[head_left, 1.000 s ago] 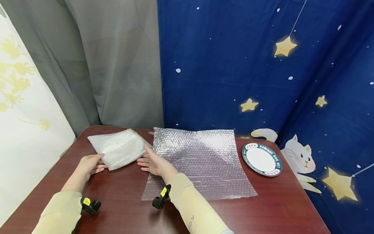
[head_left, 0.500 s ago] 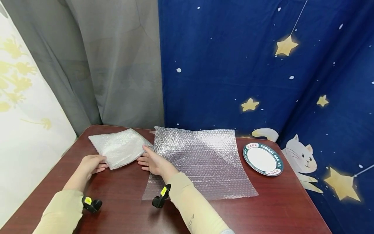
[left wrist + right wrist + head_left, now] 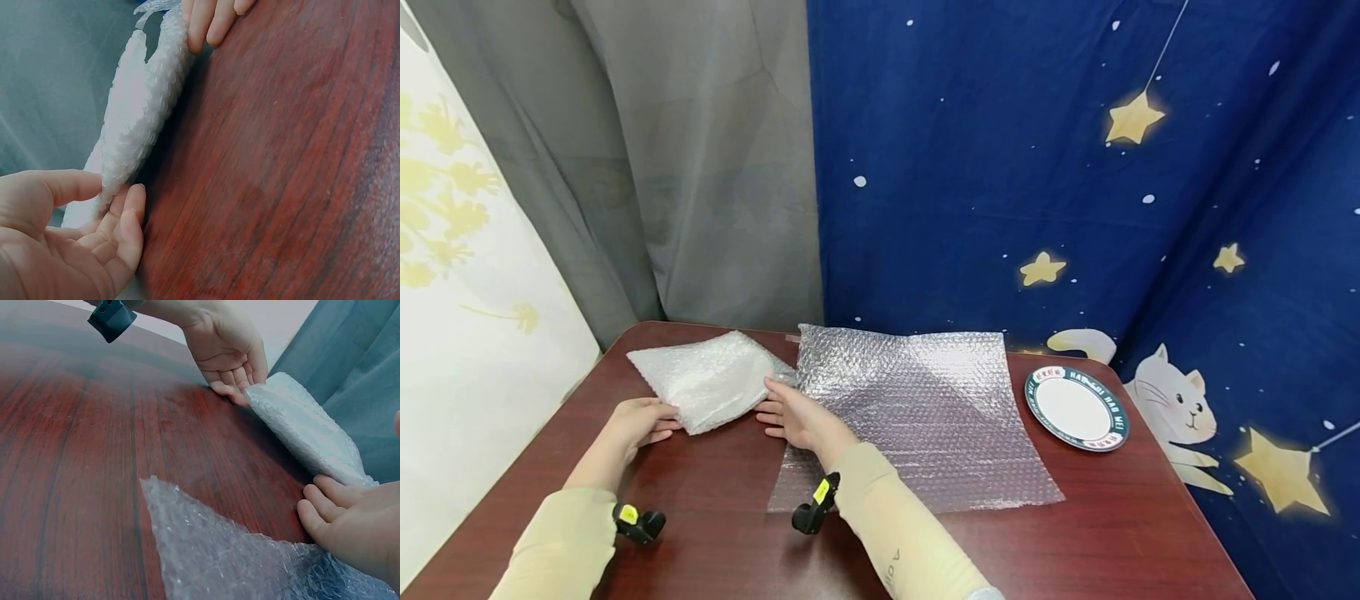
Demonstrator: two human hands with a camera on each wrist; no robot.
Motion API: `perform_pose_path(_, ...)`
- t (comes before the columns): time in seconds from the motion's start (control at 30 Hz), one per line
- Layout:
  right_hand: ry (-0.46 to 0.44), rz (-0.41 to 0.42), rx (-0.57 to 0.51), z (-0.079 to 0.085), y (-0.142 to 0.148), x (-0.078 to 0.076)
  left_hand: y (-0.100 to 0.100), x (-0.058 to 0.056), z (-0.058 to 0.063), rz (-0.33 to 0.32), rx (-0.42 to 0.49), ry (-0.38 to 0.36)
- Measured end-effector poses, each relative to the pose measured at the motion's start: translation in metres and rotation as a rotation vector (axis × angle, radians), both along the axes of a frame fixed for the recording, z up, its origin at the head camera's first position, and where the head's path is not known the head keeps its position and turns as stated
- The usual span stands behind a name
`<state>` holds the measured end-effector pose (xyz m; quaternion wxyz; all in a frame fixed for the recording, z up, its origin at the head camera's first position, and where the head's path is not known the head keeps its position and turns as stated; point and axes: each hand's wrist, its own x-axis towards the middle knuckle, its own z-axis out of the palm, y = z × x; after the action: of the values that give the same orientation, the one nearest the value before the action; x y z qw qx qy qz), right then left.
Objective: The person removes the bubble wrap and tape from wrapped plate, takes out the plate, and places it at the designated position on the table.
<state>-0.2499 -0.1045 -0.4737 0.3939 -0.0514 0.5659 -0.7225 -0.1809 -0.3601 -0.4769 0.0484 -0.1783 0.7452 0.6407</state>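
A flat package of white bubble wrap lies at the table's far left; what is inside cannot be seen. My left hand pinches its near left corner, the thumb above and bent fingers beneath, as the left wrist view shows. At the package's right edge is my right hand, its fingers straight and touching the underside in the right wrist view. The right thumb stands apart from those fingers. Under the right wrist spreads a clear bubble wrap sheet.
A round plate with a green lettered rim lies at the table's right. The reddish-brown table ends at a grey curtain and a blue star-patterned curtain. A white panel stands along the left edge.
My left hand has shifted slightly right, and its fingers reach a little further under the package's corner. The right hand has barely moved.
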Motion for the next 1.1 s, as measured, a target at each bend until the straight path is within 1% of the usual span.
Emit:
perform_pose_path(0.13, -0.004, -0.010, -0.011, -0.001, -0.001, 0.001, -0.001, 0.002, -0.001, -0.016, -0.014, 0.006)
perform_pose_path(0.37, -0.034, -0.037, -0.068, -0.005, -0.003, 0.003, -0.004, 0.005, -0.001, -0.052, -0.024, 0.024)
perform_pose_path(0.6, -0.019, -0.011, -0.110, -0.005, -0.005, 0.003, -0.009, 0.009, 0.000, -0.056, -0.030, 0.022)
perform_pose_path(0.7, -0.013, -0.010, -0.115, -0.005, -0.006, 0.003, -0.011, 0.011, 0.001, -0.063, -0.034, 0.016)
perform_pose_path(0.83, 0.000, -0.017, -0.119, -0.002, -0.007, 0.004, -0.013, 0.014, 0.003, -0.069, -0.028, 0.027)
perform_pose_path(0.97, 0.029, -0.046, -0.134, -0.001, -0.009, 0.004, -0.015, 0.017, 0.006, -0.065, -0.035, 0.048)
perform_pose_path(1.1, 0.049, -0.101, -0.152, 0.001, -0.010, 0.005, -0.014, 0.019, 0.009, -0.068, -0.042, 0.061)
